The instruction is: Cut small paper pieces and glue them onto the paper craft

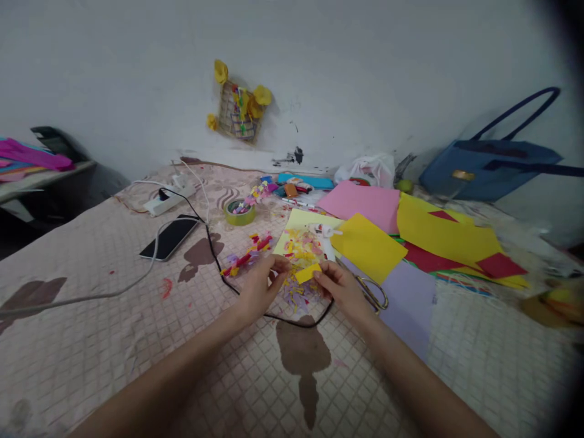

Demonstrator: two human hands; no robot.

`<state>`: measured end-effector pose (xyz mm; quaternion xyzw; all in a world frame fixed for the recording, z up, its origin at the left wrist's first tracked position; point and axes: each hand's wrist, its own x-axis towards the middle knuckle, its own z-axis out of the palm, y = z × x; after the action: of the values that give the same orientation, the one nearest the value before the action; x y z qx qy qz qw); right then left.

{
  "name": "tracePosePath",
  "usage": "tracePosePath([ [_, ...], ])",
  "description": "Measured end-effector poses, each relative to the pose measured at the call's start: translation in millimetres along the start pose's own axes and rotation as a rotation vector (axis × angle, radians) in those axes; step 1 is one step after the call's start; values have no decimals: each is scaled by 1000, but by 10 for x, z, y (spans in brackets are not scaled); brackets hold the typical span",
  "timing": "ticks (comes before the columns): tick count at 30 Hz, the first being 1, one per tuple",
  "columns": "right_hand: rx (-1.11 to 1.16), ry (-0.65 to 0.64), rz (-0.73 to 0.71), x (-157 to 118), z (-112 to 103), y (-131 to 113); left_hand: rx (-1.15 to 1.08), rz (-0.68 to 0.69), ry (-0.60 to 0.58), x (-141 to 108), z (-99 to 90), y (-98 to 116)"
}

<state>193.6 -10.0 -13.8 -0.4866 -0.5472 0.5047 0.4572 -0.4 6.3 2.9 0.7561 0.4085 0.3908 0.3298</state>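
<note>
Vivid yellow on the small rectangular paper strip [306, 274], yellow again on the square paper sheet [368, 248], then soft pink on one large paper sheet [362, 205] and pale lilac on another paper sheet [410, 307]! The pinkish-beige fabric cover [114, 340] shows lattice lines and brown blotches, while the blue handbag [497, 190] sports navy handles [538, 166]!

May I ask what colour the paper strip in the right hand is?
The rectangular paper strip is yellow, in the head view.

Two bare forearms [187, 359] narrow toward slim wrists [240, 311] and bare hands [260, 287].
</note>
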Motion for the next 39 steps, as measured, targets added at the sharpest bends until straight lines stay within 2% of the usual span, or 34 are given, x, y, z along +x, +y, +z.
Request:
tracePosePath([
  [5, 104, -67, 67, -47, 32, -29, -98, 157, -211, -50, 17, -3],
  [11, 173, -107, 86, -84, 82, -76, -115, 216, -272, -46, -12, 41],
  [16, 215, -84, 83, -113, 120, -92, -150, 178, -250, -37, -17, 52],
  [22, 206, -79, 50, -152, 139, -90, -236, 110, -280, -45, -25, 49],
  [28, 248, -82, 69, -159, 155, -80, -289, 29, -246, -29, -34, 83],
  [34, 215, -108, 75, -175, 177, -52, -521, -142, -220, -56, 36, 28],
  [39, 188, -134, 70, -198, 197, -49, -649, -203, -219, -60, 74, 23],
])
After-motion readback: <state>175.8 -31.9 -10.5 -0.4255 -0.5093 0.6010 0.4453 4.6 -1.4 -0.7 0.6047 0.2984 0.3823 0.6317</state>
